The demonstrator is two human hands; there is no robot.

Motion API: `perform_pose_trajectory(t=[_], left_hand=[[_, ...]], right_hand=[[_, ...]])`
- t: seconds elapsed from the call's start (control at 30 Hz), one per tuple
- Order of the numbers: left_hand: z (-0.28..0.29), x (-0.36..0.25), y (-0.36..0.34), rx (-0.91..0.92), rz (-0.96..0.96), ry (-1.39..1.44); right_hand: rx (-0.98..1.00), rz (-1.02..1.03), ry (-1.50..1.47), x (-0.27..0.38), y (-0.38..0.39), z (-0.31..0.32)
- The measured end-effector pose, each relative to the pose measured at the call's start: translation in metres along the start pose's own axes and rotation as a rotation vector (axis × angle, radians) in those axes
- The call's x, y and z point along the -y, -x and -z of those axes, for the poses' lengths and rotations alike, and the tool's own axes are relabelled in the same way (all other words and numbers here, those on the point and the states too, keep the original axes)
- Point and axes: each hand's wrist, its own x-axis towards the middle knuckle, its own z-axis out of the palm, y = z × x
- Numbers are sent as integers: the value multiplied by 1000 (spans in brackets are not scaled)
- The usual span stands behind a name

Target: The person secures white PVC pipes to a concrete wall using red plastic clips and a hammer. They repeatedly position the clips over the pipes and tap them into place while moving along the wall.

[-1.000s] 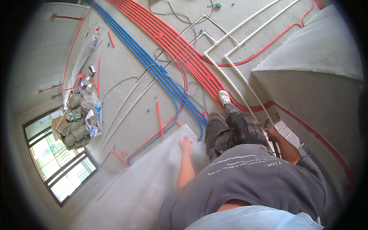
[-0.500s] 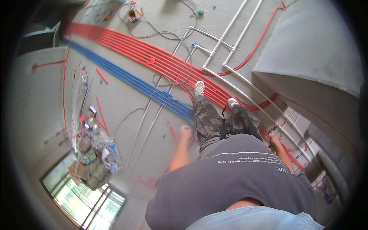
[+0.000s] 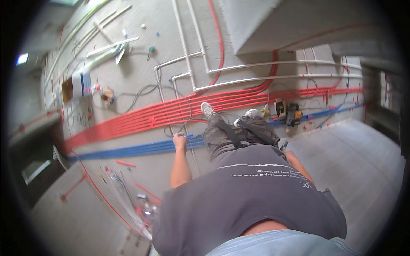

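Note:
My left hand (image 3: 180, 140) hangs over the blue conduit pipes (image 3: 166, 146), fingers curled closed; whatever they hold, if anything, is too small to make out. Beside my right thigh, my right hand (image 3: 289, 155) is partly hidden by my shirt. A small dark hand tool (image 3: 284, 146) sticks out of its grip; its kind does not show. My shoes stand on the bundle of red conduit pipes (image 3: 162, 112), which runs alongside the blue ones across the concrete floor.
White pipes (image 3: 186, 47) with elbow joints run over the floor ahead and cross the red bundle. An open cardboard box (image 3: 68, 89) lies at the left. To the right sit a yellow-and-black power tool (image 3: 293, 115) and a small box (image 3: 279, 107). Grey cable (image 3: 143, 94) loops on the floor.
My view has turned to the right, bringing the power tool and small box into sight. My left hand has swung forward over the blue pipes. The tool stays in my right hand.

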Motion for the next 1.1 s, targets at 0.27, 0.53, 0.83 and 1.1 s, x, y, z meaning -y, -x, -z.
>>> perform_pose_trajectory(t=[0.27,0.53,0.83,1.1], left_hand=[[-182,-96,51,202,-597,-580],[-309,-140,118,409,-737,-845],[-535,-215,126,559,-570,-915],[-755,-270,258,674,-750,-653]], right_hand=[[-42,-32,-497,-143,-46,-40],[-72,-181,-736,-157,-67,38],[-100,-258,-1073,-146,-51,133],[-152,-407,-939,-157,-72,262]])
